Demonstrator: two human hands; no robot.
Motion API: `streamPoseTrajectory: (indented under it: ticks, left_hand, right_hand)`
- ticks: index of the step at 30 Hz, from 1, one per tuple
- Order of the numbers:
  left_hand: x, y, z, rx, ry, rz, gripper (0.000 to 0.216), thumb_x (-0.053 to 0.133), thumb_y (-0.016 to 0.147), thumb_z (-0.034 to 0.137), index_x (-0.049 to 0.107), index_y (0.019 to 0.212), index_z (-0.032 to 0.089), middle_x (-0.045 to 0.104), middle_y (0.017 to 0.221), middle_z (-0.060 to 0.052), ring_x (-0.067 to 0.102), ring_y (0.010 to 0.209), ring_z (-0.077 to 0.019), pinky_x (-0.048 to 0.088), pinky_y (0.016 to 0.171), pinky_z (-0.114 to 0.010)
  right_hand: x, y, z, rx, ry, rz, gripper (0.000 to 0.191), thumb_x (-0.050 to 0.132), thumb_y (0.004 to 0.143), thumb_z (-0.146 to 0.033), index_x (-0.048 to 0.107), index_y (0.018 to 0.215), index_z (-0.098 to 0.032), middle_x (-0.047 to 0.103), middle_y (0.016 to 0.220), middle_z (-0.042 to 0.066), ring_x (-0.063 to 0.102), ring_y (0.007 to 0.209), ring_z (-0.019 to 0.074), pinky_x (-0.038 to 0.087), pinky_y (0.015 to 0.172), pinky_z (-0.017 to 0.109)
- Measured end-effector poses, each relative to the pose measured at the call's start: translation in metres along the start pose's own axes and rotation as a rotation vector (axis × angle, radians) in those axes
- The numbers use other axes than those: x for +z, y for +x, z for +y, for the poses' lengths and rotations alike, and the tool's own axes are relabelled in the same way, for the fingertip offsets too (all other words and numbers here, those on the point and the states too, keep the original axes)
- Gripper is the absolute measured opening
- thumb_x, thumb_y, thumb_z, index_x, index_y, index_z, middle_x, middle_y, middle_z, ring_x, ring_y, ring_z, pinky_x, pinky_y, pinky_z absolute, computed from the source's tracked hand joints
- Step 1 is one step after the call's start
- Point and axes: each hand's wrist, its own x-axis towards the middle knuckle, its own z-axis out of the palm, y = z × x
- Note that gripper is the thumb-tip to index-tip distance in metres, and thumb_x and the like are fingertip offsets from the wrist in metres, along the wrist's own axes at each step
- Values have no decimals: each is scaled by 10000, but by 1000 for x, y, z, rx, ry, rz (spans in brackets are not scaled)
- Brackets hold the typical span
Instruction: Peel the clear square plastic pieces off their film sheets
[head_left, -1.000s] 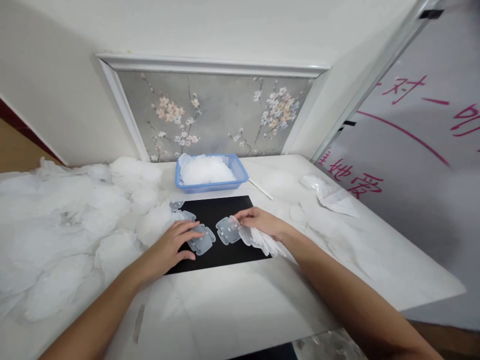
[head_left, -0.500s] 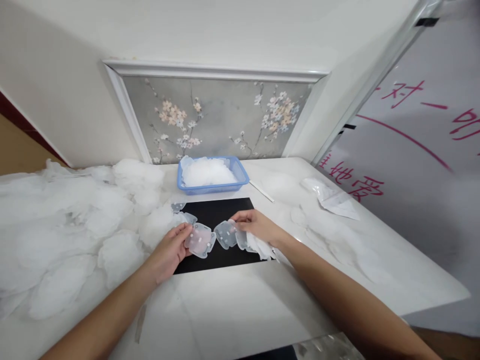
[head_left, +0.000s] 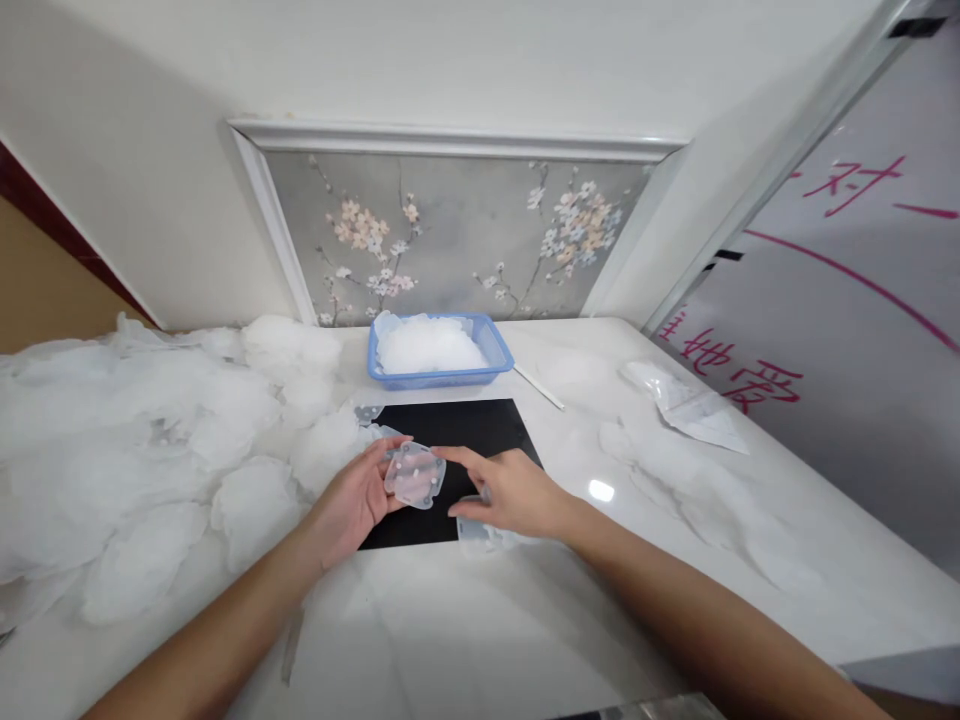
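My left hand (head_left: 358, 502) holds a thin translucent plastic piece (head_left: 415, 474) by its left side. The piece has a wavy edge, small dots and marks. My right hand (head_left: 517, 495) has its index finger stretched to the upper right edge of that piece. Beneath its thumb hangs another translucent plastic piece (head_left: 480, 535), partly hidden by the hand, whose curled fingers hold it. Both hands are over a black mat (head_left: 487, 430). More clear pieces (head_left: 367, 413) lie at the mat's upper left corner.
A blue basket (head_left: 442, 379) with white fluffy material (head_left: 431, 345) stands behind the mat. Heaps of white filmy pieces (head_left: 150, 430) cover the table's left side. A white stick (head_left: 538, 387), a clear plastic bag (head_left: 694, 410) and a filmy heap (head_left: 675, 480) lie to the right.
The right hand has lowered its plastic piece toward the mat's front edge, and its index finger now reaches the left hand's piece. The left hand has opened its palm more beneath that piece.
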Motion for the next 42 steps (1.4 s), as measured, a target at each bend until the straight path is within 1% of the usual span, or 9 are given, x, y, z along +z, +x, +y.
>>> streamPoseTrajectory:
  ticks: [2,5,8,11,16,24,30,36,42]
  left_hand:
    - [2,-2,-1,13,31,-25,312,440,934,443,564,1105,214,707,1038,-78,678,1008,-227,509,946,-411]
    - [-1,-2,-5,109,235,-34,399,410,924,515,547,1156,220,687,1127,-97,653,1068,-240,492,964,-429]
    - [-15,3,-5,427,792,110,371,446,909,483,574,1164,247,650,1223,-88,589,1161,-257,438,1011,-453]
    - [-33,10,0,742,1417,303,242,536,863,335,660,1058,263,649,1222,-79,524,1213,-316,368,1028,-515]
    - [-50,17,6,735,1731,242,218,523,876,281,684,1019,248,694,1102,-78,612,1031,-295,435,887,-450]
    - [-50,16,6,707,1715,183,193,564,840,260,682,991,232,681,1105,-80,609,1004,-268,476,851,-408]
    - [-37,3,12,649,1530,306,172,450,848,269,611,812,222,703,1006,-51,657,843,-224,491,668,-321]
    - [-19,-6,12,618,1013,324,225,554,841,424,643,792,222,722,1060,-46,644,992,-236,481,832,-313]
    - [-9,-6,8,310,331,228,316,627,804,512,567,804,202,712,887,-39,642,795,-184,501,666,-274]
  right_hand:
    - [7,0,-6,-32,-83,31,610,659,814,-389,478,1385,-278,617,639,-23,545,561,144,332,581,233]
    - [12,3,-6,-18,58,133,318,540,892,-351,664,1170,-260,679,731,16,545,592,132,363,619,248]
    - [6,6,3,108,408,136,300,515,885,-397,722,823,-189,613,643,-1,475,555,112,347,576,242]
    - [-5,7,15,284,705,50,304,601,792,-424,666,671,-153,508,548,-29,414,517,98,309,528,240]
    - [-16,8,33,516,867,-27,223,684,686,-363,697,703,-141,550,541,-24,445,509,99,327,518,236]
    - [-18,8,39,546,807,-31,137,662,682,-236,734,757,-147,603,570,-13,480,522,104,362,539,231]
    - [-19,7,38,539,814,-94,178,589,674,-184,733,776,-159,582,543,-27,451,477,94,343,502,224]
    - [-25,7,42,553,744,-141,296,508,673,-153,736,860,-176,571,542,-34,422,467,99,315,483,232]
    - [-38,2,45,446,638,-116,187,559,717,-235,707,810,-168,610,669,-14,483,600,119,361,598,247]
